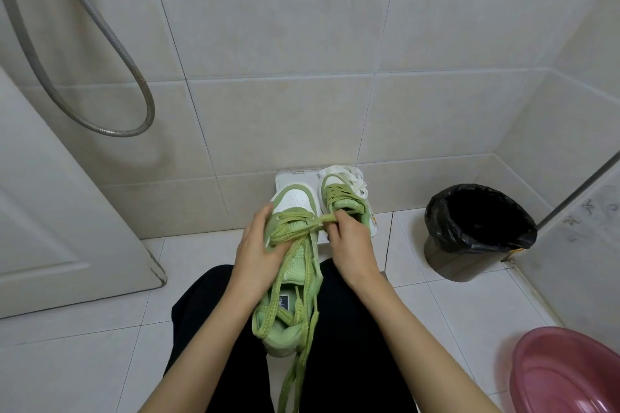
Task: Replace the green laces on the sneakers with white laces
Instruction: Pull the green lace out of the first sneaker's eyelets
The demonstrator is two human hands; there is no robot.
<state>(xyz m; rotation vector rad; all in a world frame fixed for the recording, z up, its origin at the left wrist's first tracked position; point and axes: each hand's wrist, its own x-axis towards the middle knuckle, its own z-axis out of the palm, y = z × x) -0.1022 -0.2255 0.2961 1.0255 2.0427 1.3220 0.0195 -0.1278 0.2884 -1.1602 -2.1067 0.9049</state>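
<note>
The left hand (255,245) gripped the suede-like green sneaker (297,260) on the lap; the right hand (349,241) pinched its flat woven lace (315,221). White laces (355,178) lay bunched behind the other sneaker (345,203), perhaps touching.
</note>
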